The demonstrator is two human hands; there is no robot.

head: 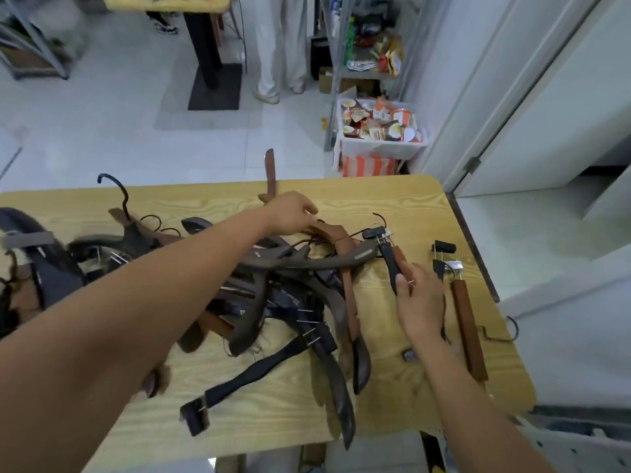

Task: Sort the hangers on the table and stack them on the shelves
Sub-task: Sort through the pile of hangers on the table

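We see the hangers (290,285) heaped in a tangled pile on the middle of the pale wood-grain table (409,199), brown ones and near-black ones crossing each other, some with wire hooks and metal clips. Our left hand (290,213) reaches over the pile to its far side, fingers curled down around a brown hanger (271,172) whose end sticks up past the table's far edge. Our right hand (421,298) is nearer on the right, thumb and fingers pinching the bar of a black clip hanger (389,257) that lies at the edge of the pile. Just to the right of that hand, apart from the pile, a brown clip hanger (467,326) lies flat along the table's right side.

On the floor beyond the table stands a white plastic bin (379,145) filled with food cups and packets (375,121) in orange, white and brown. It sits on an orange-and-white striped box (368,165). Beside and above it, metal shelves (368,75) hold more bags and packets.

One dark hanger in the pile has a pale strip label (363,256). We cannot read it, and the print on the food packaging is too blurred to make out.

A person in light trousers (280,46) stands at the back.
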